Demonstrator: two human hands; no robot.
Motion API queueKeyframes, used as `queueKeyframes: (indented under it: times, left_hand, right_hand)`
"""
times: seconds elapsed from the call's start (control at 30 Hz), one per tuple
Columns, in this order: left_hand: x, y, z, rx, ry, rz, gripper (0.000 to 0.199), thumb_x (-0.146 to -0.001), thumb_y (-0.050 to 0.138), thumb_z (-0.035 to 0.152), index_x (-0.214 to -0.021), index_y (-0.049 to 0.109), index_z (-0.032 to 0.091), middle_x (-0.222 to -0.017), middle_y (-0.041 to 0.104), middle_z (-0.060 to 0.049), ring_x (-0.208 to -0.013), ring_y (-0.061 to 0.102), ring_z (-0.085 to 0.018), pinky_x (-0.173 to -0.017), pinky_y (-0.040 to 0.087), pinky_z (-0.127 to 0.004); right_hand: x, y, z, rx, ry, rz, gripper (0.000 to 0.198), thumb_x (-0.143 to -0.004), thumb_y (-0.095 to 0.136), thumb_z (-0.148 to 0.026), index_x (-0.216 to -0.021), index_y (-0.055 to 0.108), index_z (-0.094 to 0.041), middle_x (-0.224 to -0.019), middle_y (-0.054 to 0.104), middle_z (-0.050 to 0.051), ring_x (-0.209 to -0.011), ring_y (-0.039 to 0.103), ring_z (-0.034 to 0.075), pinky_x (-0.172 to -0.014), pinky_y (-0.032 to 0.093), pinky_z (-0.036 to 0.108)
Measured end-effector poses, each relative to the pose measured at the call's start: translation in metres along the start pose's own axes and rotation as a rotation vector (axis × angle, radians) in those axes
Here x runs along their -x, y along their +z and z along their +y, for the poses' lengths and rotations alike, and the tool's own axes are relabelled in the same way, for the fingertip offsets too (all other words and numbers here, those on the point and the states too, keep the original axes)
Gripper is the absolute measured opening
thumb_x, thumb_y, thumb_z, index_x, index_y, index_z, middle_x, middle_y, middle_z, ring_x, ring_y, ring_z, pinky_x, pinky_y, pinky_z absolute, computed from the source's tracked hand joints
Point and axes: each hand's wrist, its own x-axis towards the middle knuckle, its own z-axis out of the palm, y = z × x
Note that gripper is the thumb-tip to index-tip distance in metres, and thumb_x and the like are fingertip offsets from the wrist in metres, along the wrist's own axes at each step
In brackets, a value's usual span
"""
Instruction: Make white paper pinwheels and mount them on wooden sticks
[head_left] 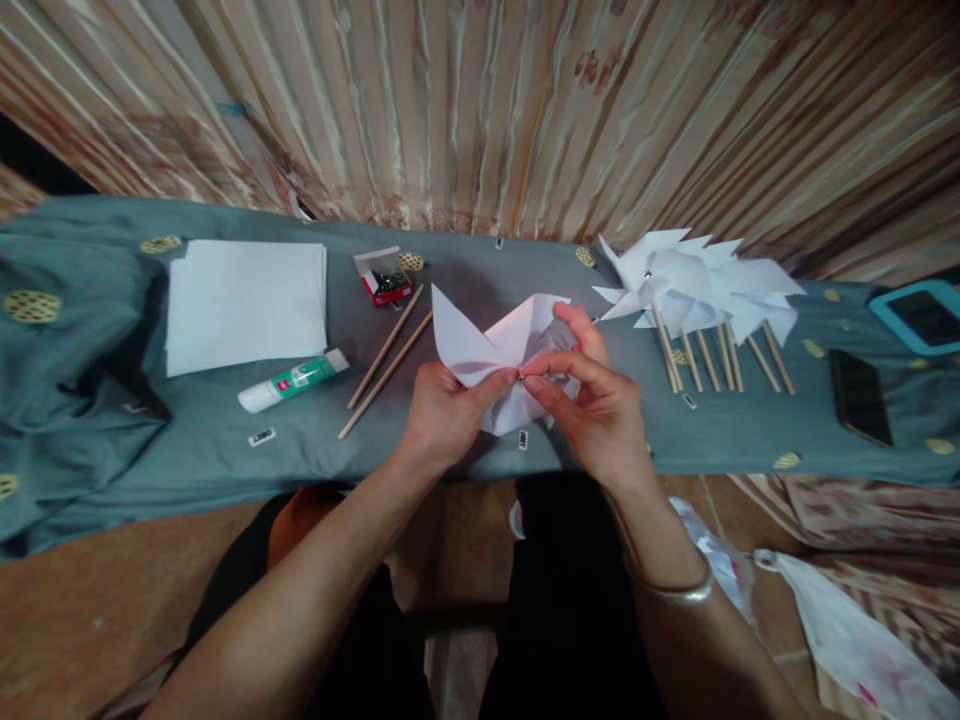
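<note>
Between my two hands is a white paper pinwheel (517, 335), its blades folded in toward the centre and held above the table's front part. My left hand (450, 410) grips it from the left, thumb pressed near the middle. With thumb and index finger, my right hand (592, 400) pinches at the centre, where a tiny dark spot shows, perhaps a pin; its other fingers rest against a blade. Two wooden sticks (386, 345) lie left of my hands. Behind them stands an opened small red box (386, 285) of small metal pieces.
A stack of white paper (247, 305) and a glue stick (292, 382) lie at the left. At the right are several finished pinwheels on sticks (705, 285), a dark phone (860, 398) and a blue-framed device (921, 316). A pleated curtain (480, 120) hangs behind the cloth-covered table.
</note>
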Motion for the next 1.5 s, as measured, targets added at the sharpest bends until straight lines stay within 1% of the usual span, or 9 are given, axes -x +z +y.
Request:
queueKeyframes:
  times: [0.23,0.43,0.57,0.73,0.97,1.07,1.27,1.4,1.5]
  left_hand:
    - [-0.0006,0.0003,-0.0019,-0.027,0.014,-0.010,0.019,-0.060,0.081,0.025,-0.075,0.076,0.014,-0.076,0.077,-0.004,-0.066,0.068,-0.016,-0.062,0.054,-0.026]
    - [-0.0003,0.0017,-0.0014,0.005,0.006,-0.016,0.015,-0.059,0.081,0.022,-0.072,0.076,0.015,-0.072,0.076,-0.001,-0.062,0.066,-0.014,-0.060,0.053,-0.023]
    - [-0.0002,0.0017,0.0000,0.005,-0.005,-0.026,0.015,-0.059,0.081,0.021,-0.071,0.075,0.015,-0.071,0.076,-0.001,-0.061,0.065,-0.013,-0.059,0.053,-0.023]
    - [-0.0004,0.0013,0.0013,0.013,-0.002,-0.040,0.013,-0.058,0.081,0.020,-0.069,0.075,0.016,-0.069,0.075,0.000,-0.059,0.064,-0.013,-0.058,0.053,-0.023]
    - [0.0000,0.0002,0.0003,-0.009,-0.004,-0.063,0.016,-0.057,0.082,0.022,-0.069,0.075,0.015,-0.072,0.076,-0.002,-0.061,0.065,-0.014,-0.059,0.054,-0.024]
    - [0.0003,0.0003,0.0026,-0.037,-0.008,-0.055,0.017,-0.055,0.083,0.021,-0.069,0.075,0.015,-0.071,0.076,-0.002,-0.062,0.066,-0.015,-0.059,0.054,-0.025]
    - [0.0009,0.0009,0.0044,-0.069,-0.006,-0.035,0.015,-0.056,0.081,0.021,-0.068,0.075,0.015,-0.071,0.075,-0.003,-0.062,0.066,-0.016,-0.058,0.054,-0.025]
    - [0.0008,0.0008,0.0027,-0.063,0.000,-0.038,0.013,-0.058,0.080,0.021,-0.069,0.075,0.016,-0.071,0.075,-0.003,-0.062,0.066,-0.015,-0.058,0.053,-0.025]
    - [0.0010,0.0009,0.0021,-0.053,-0.003,-0.027,0.013,-0.057,0.081,0.021,-0.067,0.075,0.016,-0.069,0.075,-0.002,-0.060,0.065,-0.015,-0.056,0.052,-0.024]
  right_hand:
    - [0.0006,-0.0018,0.0019,-0.001,0.003,-0.022,0.006,-0.081,0.069,-0.031,-0.083,0.071,-0.025,-0.150,0.044,0.000,-0.147,0.025,0.024,-0.120,0.019,0.050]
    - [0.0000,-0.0039,0.0031,-0.016,0.002,-0.034,0.005,-0.081,0.069,-0.031,-0.082,0.071,-0.026,-0.149,0.046,-0.001,-0.147,0.025,0.023,-0.120,0.017,0.051]
    - [-0.0006,-0.0056,0.0046,-0.033,0.005,-0.047,0.004,-0.081,0.069,-0.030,-0.082,0.071,-0.027,-0.149,0.047,-0.002,-0.147,0.026,0.022,-0.120,0.017,0.050]
    - [-0.0003,-0.0073,0.0068,-0.046,0.031,-0.068,0.005,-0.081,0.069,-0.031,-0.083,0.071,-0.027,-0.149,0.047,-0.003,-0.147,0.026,0.022,-0.121,0.016,0.050]
    - [-0.0004,-0.0084,0.0075,-0.041,0.067,-0.097,0.005,-0.081,0.068,-0.031,-0.083,0.071,-0.027,-0.150,0.045,-0.002,-0.147,0.025,0.021,-0.122,0.014,0.048]
    - [-0.0005,-0.0083,0.0068,-0.039,0.070,-0.099,0.004,-0.081,0.068,-0.031,-0.083,0.071,-0.028,-0.149,0.046,-0.003,-0.147,0.025,0.022,-0.122,0.014,0.050]
    - [-0.0003,-0.0078,0.0063,-0.036,0.065,-0.097,0.004,-0.081,0.068,-0.033,-0.082,0.070,-0.030,-0.148,0.047,-0.005,-0.147,0.026,0.023,-0.121,0.015,0.053]
    - [-0.0001,-0.0079,0.0065,-0.020,0.058,-0.103,0.003,-0.081,0.068,-0.032,-0.082,0.070,-0.030,-0.148,0.047,-0.005,-0.147,0.026,0.022,-0.122,0.016,0.052]
    - [0.0002,-0.0072,0.0063,-0.004,0.046,-0.100,0.004,-0.082,0.067,-0.032,-0.083,0.070,-0.030,-0.149,0.046,-0.005,-0.147,0.026,0.023,-0.122,0.016,0.051]
